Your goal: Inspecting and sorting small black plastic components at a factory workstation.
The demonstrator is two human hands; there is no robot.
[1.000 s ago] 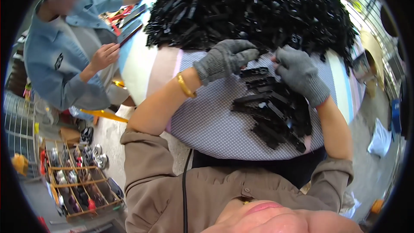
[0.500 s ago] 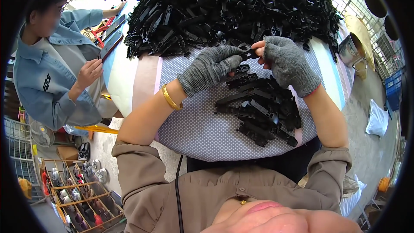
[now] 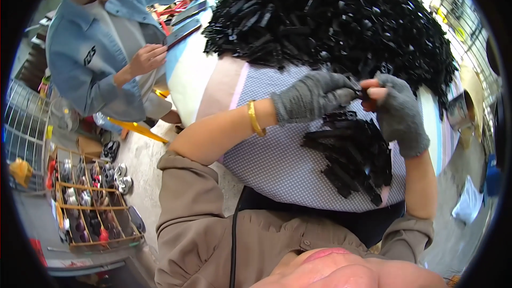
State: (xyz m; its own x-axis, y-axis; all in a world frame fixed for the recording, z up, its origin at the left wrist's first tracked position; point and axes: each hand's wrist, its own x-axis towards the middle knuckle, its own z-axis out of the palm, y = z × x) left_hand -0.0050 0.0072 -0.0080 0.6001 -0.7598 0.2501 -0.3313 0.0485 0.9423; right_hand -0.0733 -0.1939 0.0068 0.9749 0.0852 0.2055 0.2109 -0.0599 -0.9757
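Head camera view is showing two hands that are working over a padded table (image 3: 272, 154), and both are wearing gray gloves (image 3: 412, 130) that are leaving the fingertips bare. The left hand (image 3: 316, 97) is reaching in from the left side, its fingers lying nearly straight and its thumb pressing against them, so it is pinching a small black piece (image 3: 364, 95). The right hand (image 3: 397, 111) is bending its fingers inward, and its thumb and fingertips are gripping the same piece from the other side. This piece is lying exactly between the two sets of fingertips, above the table; its far shape is hiding behind the fingers, so one cannot tell its full form.

A small group of black parts (image 3: 352, 154) is resting on the cloth just below both hands, nearer to the wearer's body. A large black heap (image 3: 325, 18) is spreading beyond the hands, covering the far part of the table. A gold bracelet (image 3: 255, 118) is circling the left wrist. At the left side, a co-worker (image 3: 93, 69) in a blue jacket is holding one hand near a flat dark device (image 3: 183, 34).
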